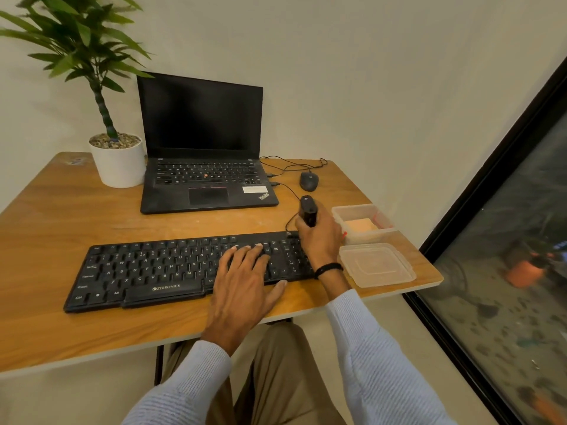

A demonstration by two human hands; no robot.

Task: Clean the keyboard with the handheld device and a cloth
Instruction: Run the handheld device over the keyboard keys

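Note:
A black keyboard (147, 271) lies across the front of the wooden table (61, 225). My left hand (245, 280) rests flat on the keys right of the middle, fingers spread and straight. My right hand (320, 237) grips a small black handheld device (308, 210) upright over the keyboard's far right corner. A folded peach cloth (359, 225) sits inside an open clear plastic box (352, 210) just to the right of that hand.
An open black laptop (202, 148) stands behind the keyboard, with a potted plant (118, 161) on its left and a wired mouse (308, 180) on its right. The box's lid (377, 265) lies at the table's right edge. A dark glass panel (506, 240) runs along the right.

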